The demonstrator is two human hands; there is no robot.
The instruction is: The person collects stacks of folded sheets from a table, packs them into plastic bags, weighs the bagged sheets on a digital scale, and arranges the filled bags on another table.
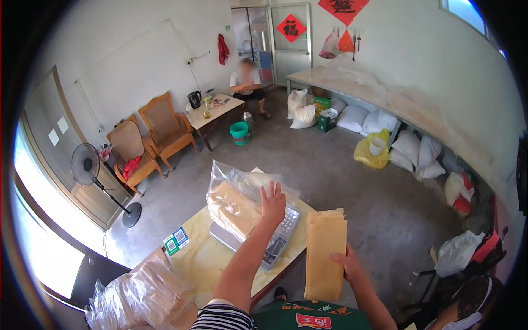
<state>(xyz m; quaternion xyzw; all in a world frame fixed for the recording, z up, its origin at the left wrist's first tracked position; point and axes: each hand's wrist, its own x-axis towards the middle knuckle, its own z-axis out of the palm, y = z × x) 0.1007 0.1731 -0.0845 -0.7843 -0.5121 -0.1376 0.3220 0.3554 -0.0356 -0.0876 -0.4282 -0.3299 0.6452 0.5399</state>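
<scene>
My right hand (347, 262) grips a stack of flat, folded tan-yellow sheets (325, 254) by its right edge, held upright past the table's edge. What the sheets are made of I cannot tell. My left hand (273, 202) reaches forward with fingers spread over the side of a clear plastic bag (221, 175); whether it presses on the plastic is unclear. Inside the bag lie similar tan sheets (237, 208). The bag rests on a digital scale (278, 245), whose keypad shows on the right.
The scale stands on a yellowish table (212, 264) with a QR code card (176, 241). More clear plastic bags (137, 291) lie at lower left. Further off are a fan (85, 165), wooden chairs (165, 129), a green bucket (240, 133), a seated person (246, 82) and several sacks (352, 118).
</scene>
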